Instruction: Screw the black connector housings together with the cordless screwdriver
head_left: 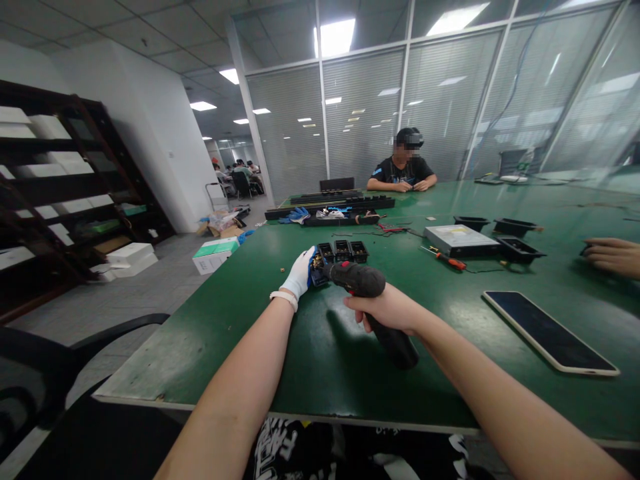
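My right hand (pixel 385 310) is bare and wrapped round the handle of a black cordless power screwdriver (pixel 360 279) with red details. Its nose points left, at a small dark part (pixel 320 277) with brass-coloured bits. My left hand (pixel 301 269), in a white glove with blue on the fingers, is closed on that part; its fingertips are partly hidden. Just beyond it stand small black bins, among them a middle bin (pixel 343 251) and a right bin (pixel 359 251), with small brass-coloured pieces inside.
A phone (pixel 553 333) lies on the green table (pixel 240 347) at right. Farther back are a silver-topped box (pixel 460 238), a red-handled screwdriver (pixel 453 261) and black trays (pixel 517 249). Another person's hand (pixel 613 257) rests at the right edge; a co-worker (pixel 403 167) sits opposite.
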A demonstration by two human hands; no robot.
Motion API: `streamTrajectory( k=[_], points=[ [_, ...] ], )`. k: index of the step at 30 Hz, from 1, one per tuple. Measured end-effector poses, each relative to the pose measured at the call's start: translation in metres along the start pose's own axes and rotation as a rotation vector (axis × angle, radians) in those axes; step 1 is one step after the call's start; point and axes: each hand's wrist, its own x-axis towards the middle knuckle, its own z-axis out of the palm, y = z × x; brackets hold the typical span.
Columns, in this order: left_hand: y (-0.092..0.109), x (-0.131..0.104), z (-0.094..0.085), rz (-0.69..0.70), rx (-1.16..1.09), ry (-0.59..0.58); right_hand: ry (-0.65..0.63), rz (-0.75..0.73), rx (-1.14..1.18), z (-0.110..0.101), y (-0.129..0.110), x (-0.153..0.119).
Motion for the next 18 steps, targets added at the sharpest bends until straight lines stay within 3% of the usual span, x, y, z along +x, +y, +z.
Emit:
streamTrajectory(
  k=[18],
  points=[
    [0.0013, -0.0030, 0.0025, 0.011, 0.019, 0.016, 0.002, 0.001, -0.007, -0.0007, 0.0013, 0.0009]
  ],
)
